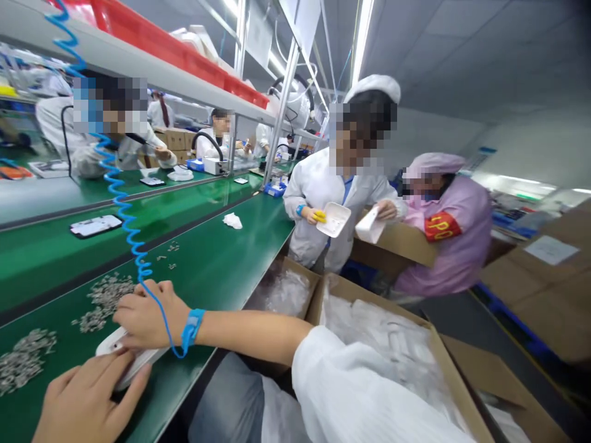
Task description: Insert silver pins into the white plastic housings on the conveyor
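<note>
— What's at your far left?

— Heaps of small grey metal parts [104,295] spread on the green bench [217,264], just beside your hands. Your left hand [85,400] lies low in view, fingers stretched flat and close together over the near end of a white plastic piece [133,363]; it presses on it rather than gripping.

— And your right hand?

— Your right hand [145,317] rests on top of the same white piece, fingers curled down over it, so the piece sits on the bench between your two hands. A blue wrist strap [191,329] circles that wrist, and its coiled blue cord [122,203] climbs up to the shelf.

— Further along?

— A dark phone-like panel [95,226] lies on the conveyor belt [55,246], and a crumpled white cloth [233,220] sits farther down the bench. Right of your arm stand open cardboard boxes [429,344] lined with clear plastic bags — the contents are too blurred to tell.

— Anyone else?

— A person in a white coat [318,184] holds a white tray [335,219], and beside them leans a person in a pink coat [457,234].
</note>
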The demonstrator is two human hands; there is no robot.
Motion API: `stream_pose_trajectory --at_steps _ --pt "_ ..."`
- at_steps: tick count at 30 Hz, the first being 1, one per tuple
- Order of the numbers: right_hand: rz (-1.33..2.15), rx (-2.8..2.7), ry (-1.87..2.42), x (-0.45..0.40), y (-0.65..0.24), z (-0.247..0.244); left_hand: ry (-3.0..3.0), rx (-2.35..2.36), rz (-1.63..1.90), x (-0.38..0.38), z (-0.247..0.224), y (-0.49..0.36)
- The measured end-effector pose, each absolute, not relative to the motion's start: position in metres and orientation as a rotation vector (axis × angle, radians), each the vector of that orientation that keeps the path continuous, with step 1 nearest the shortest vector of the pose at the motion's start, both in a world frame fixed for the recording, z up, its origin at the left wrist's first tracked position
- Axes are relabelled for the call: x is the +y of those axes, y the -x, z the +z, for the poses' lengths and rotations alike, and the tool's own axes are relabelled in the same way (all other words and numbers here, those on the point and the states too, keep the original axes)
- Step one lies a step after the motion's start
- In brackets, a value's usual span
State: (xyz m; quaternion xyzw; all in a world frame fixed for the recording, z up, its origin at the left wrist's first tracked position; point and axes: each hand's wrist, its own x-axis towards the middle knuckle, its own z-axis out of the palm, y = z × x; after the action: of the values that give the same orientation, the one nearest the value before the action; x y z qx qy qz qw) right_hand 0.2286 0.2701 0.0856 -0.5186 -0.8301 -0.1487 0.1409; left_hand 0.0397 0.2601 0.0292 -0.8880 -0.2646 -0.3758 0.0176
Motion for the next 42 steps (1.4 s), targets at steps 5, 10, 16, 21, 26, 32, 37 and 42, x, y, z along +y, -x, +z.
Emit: stream_pose_trajectory --at_steps 5,10,16,21,26,32,37,42 --pt "-0.445 -2.410 1.497 0.266 -0.231 0.101 2.711 -0.710 -1.052 0.254 0.053 -0.043" --pt "-0.222 -2.089 1.471 0.243 -0.248 0.122 2.638 -0.906 -0.882 0.193 0.064 -0.017" --pt "-0.033 -1.557 1.627 0.234 -0.278 0.067 2.616 -1.081 -0.687 0.089 0.080 0.021" --pt "-0.176 -1.527 1.650 0.235 -0.283 0.050 2.593 -1.081 -0.698 0.074 0.085 0.029" --pt "-0.491 -1.424 1.884 0.224 -0.310 0.058 2.439 -1.139 -0.608 0.089 0.076 0.040" --pt "-0.730 -1.268 2.244 0.219 -0.393 0.052 2.235 -1.276 -0.502 0.116 0.086 0.055" --pt "-0.607 -1.366 2.226 0.211 -0.412 0.043 1.985 -1.474 -0.463 0.137 0.106 0.028" --pt "-0.422 -1.764 1.870 0.195 -0.338 0.051 2.580 -1.025 -0.934 0.180 0.098 -0.060"
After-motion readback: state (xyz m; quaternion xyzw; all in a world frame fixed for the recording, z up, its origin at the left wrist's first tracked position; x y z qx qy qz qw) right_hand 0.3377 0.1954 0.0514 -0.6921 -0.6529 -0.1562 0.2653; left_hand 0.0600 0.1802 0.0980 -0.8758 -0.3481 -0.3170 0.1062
